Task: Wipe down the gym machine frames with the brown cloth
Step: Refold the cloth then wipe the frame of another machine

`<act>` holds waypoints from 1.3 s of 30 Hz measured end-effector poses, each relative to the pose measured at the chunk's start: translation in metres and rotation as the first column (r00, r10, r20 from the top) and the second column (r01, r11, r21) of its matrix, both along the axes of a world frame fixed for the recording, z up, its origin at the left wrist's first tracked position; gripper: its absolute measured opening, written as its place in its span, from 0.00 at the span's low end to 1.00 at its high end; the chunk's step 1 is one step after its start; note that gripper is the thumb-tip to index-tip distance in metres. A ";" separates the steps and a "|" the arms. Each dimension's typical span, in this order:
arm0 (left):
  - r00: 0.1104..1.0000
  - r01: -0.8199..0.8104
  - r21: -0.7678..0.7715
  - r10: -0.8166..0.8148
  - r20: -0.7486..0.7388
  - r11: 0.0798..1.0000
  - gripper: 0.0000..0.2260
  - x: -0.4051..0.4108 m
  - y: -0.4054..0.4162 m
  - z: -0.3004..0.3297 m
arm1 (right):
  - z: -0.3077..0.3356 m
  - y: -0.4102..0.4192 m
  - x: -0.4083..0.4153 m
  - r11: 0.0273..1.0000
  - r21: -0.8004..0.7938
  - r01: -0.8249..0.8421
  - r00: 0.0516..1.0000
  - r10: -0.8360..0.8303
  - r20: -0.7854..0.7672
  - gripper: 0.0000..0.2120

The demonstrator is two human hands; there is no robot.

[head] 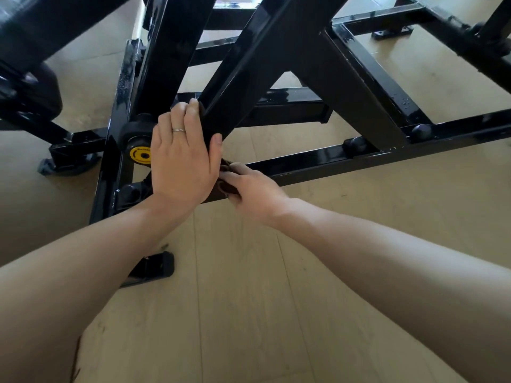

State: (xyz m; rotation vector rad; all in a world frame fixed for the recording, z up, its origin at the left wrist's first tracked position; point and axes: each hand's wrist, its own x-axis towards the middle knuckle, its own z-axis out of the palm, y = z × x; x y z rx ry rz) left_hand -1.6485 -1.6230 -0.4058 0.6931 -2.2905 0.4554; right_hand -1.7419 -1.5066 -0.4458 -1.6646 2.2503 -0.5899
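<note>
While I watch from the head view, risk comes first, sweeping left to right. At far left a padded black roller sits above a foot of the black frame, and a yellow disc marks a pivot just beside my left hand. That hand lies fairly flat, fingers together, along the lower end of the slanted beam, fingertips hooked over its far edge and thumb on the near face. My guess: if that pivot lets anything swing, fingers this close could get pinched. A ring on 1 finger could scrape the paint too.

Moving right, my right hand curls round the brown cloth, bunching it against the low rail where it meets the beam. Only a small dark wad shows; most of it is hidden under the 2 hands. With so little cloth exposed, I judge knuckles may rub bare metal and the wad may skip the corner seams, leaving dust there. Round black bolt caps further along the rail could snag the fabric.

Materials now: square steel tubing, gloss black, hard-edged, reflecting window light. At right, a rail carries small water beads, so the finish looks wet and slippery. The cloth looks soft and crumpled. Pale wood-look floor planks lie smooth underneath, and drips there could make footing slick.
</note>
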 end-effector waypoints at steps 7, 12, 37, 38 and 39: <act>1.000 0.006 0.003 -0.006 -0.006 1.000 0.25 0.000 0.000 0.001 | 0.036 0.021 -0.039 0.899 -0.395 0.192 0.976 -0.217 -0.021 0.23; 0.999 0.030 0.028 -0.029 -0.027 0.999 0.24 -0.001 0.002 0.001 | 0.044 0.016 -0.041 0.841 -0.512 0.176 0.973 -0.227 -0.039 0.20; 0.994 0.052 -0.012 -0.053 -0.096 0.999 0.23 -0.004 -0.003 -0.004 | 0.055 -0.017 -0.070 0.888 -0.338 0.314 0.924 -0.367 -0.105 0.27; 0.994 0.050 -0.017 -0.051 -0.097 0.999 0.22 -0.004 -0.003 -0.005 | 0.057 -0.019 -0.064 0.913 -0.340 0.227 0.955 -0.277 -0.106 0.25; 0.994 0.051 -0.020 -0.053 -0.097 0.999 0.22 -0.004 -0.003 -0.005 | 0.058 -0.021 -0.061 0.925 -0.337 0.175 0.969 -0.222 -0.109 0.24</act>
